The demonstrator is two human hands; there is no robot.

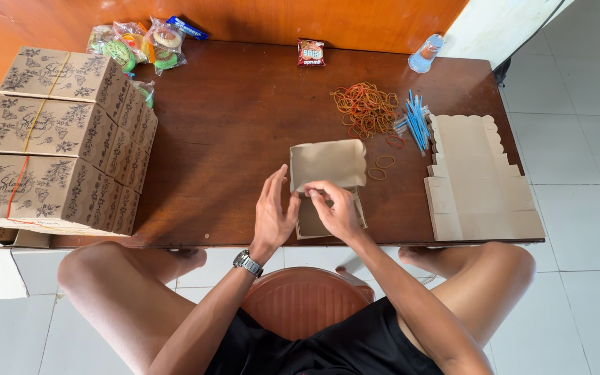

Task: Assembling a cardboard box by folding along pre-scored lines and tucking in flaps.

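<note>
Brown cardboard box [328, 182], open and empty, is pinched by left hand [274, 214] and right hand [336, 210].

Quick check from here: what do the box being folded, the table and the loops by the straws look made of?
Box: thin brown card, matte; it bends and creases under the left hand and right hand. Table: dark reddish wood or wood veneer, faint sheen with visible grain. Loops: probably rubber bands, thin, limp, orange and tan.
</note>
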